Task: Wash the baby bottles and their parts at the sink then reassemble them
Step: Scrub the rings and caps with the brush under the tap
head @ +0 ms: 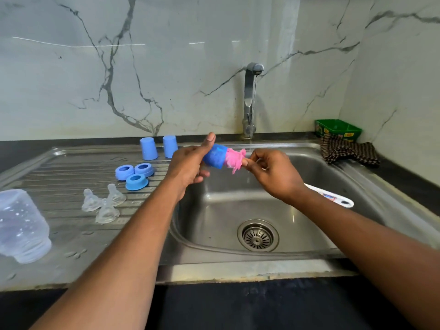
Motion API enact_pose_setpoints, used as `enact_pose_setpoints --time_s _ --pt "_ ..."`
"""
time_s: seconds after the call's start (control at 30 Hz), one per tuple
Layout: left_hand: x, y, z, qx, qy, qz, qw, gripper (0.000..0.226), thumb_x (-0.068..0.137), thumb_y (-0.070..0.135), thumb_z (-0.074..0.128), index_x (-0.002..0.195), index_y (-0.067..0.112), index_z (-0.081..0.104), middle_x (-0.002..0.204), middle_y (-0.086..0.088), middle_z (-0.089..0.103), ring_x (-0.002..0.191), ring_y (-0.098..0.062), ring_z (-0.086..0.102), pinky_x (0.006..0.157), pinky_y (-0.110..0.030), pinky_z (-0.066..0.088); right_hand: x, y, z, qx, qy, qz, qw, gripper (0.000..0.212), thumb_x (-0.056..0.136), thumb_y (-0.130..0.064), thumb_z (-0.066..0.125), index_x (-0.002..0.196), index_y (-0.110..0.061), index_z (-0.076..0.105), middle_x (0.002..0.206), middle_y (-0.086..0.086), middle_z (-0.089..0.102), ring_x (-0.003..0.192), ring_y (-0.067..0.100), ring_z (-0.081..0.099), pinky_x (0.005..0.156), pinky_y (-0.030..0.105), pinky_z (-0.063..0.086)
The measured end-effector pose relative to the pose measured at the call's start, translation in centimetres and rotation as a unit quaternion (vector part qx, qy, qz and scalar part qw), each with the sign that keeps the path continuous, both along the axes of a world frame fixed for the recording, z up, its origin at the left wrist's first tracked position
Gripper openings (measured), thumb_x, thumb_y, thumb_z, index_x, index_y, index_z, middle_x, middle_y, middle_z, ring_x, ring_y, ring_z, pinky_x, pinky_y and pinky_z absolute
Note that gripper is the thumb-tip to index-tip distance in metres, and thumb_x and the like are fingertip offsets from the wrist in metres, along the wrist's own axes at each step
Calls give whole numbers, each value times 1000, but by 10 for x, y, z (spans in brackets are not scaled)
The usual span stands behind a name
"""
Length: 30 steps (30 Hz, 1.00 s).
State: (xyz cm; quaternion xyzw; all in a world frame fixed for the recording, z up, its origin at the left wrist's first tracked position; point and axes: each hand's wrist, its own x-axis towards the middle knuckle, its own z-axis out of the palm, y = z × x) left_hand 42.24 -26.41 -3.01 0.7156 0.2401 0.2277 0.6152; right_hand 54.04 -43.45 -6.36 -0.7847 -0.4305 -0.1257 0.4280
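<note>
Above the sink (pixel 316 163), the left hand (pixel 188 163) grips a blue cap (pixel 215 155) while the right hand (pixel 271 171) pinches a pink brush (pixel 234 159) pushed into its open end.

Past the fingertips, a green box (pixel 338 129) sits in the corner, touching a checked cloth (pixel 347 152) draped over the dark counter (pixel 404 172) beneath marble wall (pixel 166 67).

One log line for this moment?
left hand: holds blue cap | right hand: pinches pink scrubber in cap | over sink
</note>
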Motion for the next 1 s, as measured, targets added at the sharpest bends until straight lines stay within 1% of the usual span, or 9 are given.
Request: enact_pose_setpoints --time_s 0.1,0.2,0.27,0.37,0.47,0.63,0.73,0.9,1.0 --pt "0 -3 -2 -13 -20 -29 999 50 78 62 69 90 13 68 73 -8 71 54 -15 64 52 -23 51 -4 2 0 -40 -85 -85 992 30 91 -58 53 78 -31 55 67 -6 60 66 14 56 61 33 45" --pt "-1 -3 0 -91 -88 -119 985 22 87 32 70 99 13 70 86 -8 73 72 -17 69 60 -22 56 -7 0 10 -18 -71 -77 994 28 94 -52 53 80 -29 59 64 -5 57 64 19 56 58 31 45" --pt "-2 3 -3 -110 -132 -165 971 29 84 17 69 112 14 68 104 -7 72 90 -19 70 72 -23 58 -11 3 16 22 113 34 993 27 99 -34 57 78 -21 66 51 -7 48 44 8 41 44 22 34" --pt "-5 6 -5 -73 -168 -218 959 53 73 1 70 124 12 62 126 -4 65 109 -15 65 85 -25 56 -14 -1 21 -34 423 129 896 33 104 -30 46 82 -14 66 50 -5 30 36 4 18 35 15 13" --pt "-5 1 -4 -39 -174 -255 950 56 74 -18 67 123 8 61 124 -2 65 107 -14 63 84 -22 54 -9 -9 21 -77 482 149 860 35 105 -32 41 86 -14 64 52 -5 28 37 3 16 35 14 11" --pt "5 -6 3 -130 -183 -191 955 18 79 10 71 96 16 66 98 3 71 95 -13 63 80 -29 52 -25 1 20 29 242 67 967 24 97 -16 62 85 1 73 50 5 49 35 3 37 40 18 31" --pt "8 -11 3 -156 -134 -132 970 15 100 24 52 100 14 62 99 -8 70 87 -21 67 76 -36 56 -34 5 21 -5 17 -44 999 21 90 -41 69 81 -23 74 65 0 68 61 15 62 59 28 46" --pt "7 -18 -2 51 94 -4 994 38 105 43 30 99 13 53 76 -10 67 43 -16 58 39 -21 39 -44 6 20 -93 -430 -101 892 20 76 -29 83 76 -16 69 54 5 61 40 31 54 41 23 26" --pt "6 -11 -6 99 138 2 985 59 91 71 42 78 16 59 62 -4 55 39 -10 33 42 -20 24 -43 9 13 -111 -439 -86 888 23 70 -24 88 75 -15 67 56 5 62 40 32 54 45 23 21"
